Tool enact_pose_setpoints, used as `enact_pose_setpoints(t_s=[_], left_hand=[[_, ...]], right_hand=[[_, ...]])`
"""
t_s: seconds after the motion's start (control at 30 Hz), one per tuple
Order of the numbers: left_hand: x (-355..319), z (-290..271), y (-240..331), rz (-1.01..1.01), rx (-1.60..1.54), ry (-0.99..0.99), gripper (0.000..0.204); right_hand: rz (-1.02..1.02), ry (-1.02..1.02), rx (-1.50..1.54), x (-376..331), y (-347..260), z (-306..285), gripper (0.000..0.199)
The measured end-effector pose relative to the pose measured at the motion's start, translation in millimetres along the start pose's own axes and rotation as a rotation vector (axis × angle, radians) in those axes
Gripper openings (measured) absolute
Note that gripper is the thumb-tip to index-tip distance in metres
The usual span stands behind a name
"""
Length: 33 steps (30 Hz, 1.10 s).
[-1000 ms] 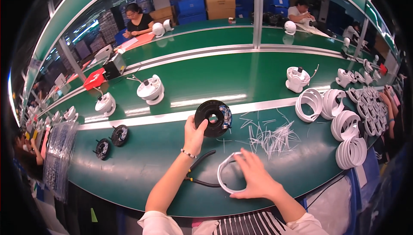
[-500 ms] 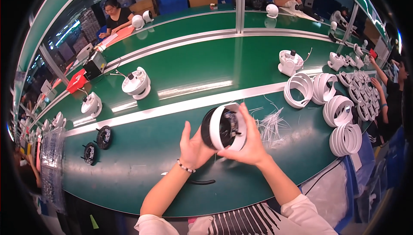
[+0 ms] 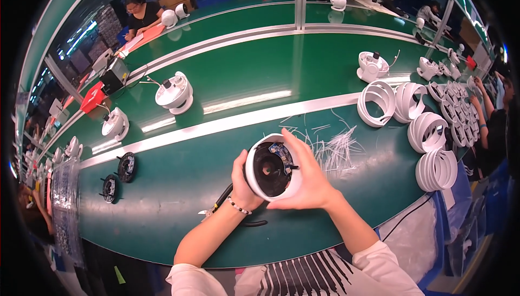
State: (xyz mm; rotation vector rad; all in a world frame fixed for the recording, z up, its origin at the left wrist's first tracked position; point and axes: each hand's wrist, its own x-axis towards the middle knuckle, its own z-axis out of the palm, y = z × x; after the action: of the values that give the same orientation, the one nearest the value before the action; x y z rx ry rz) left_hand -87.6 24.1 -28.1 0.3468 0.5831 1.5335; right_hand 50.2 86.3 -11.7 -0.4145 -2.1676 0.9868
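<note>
Between my two hands is a round camera front: a white ring around a black lens module with a small blue circuit board at its upper side. My left hand wraps the ring's left and lower side. My right hand grips its right side, thumb underneath and fingers along the upper edge. The piece is held above the table with its inner side facing me. Under my left wrist lie pliers with black handles, partly hidden by the forearm.
Loose white cable ties lie beyond my right hand. Stacks of white rings stand at the right. Two black round modules sit at the left. White camera bodies stand on the green belt. Other people work around the line.
The black module and white ring have turned from edge-on to face me, and the module now sits inside the ring. My left hand has closed around its side. The pliers show more.
</note>
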Motion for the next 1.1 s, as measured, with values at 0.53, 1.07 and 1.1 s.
enact_pose_setpoints(t_s=[0.53, 1.07, 1.1], left_hand=[[-11, -5, 4, -0.216, 0.067, -0.101, 0.084], [-12, 0, 0, -0.058, 0.067, -0.193, 0.059], [-13, 1, 0, -0.061, 0.114, -0.147, 0.061]], right_hand=[[-0.095, -0.095, -0.295, -3, -8, -2, 0.114], [0.04, 0.019, -0.299, -7, -9, 5, 0.116], [0.052, 0.029, -0.266, -7, -9, 7, 0.116]])
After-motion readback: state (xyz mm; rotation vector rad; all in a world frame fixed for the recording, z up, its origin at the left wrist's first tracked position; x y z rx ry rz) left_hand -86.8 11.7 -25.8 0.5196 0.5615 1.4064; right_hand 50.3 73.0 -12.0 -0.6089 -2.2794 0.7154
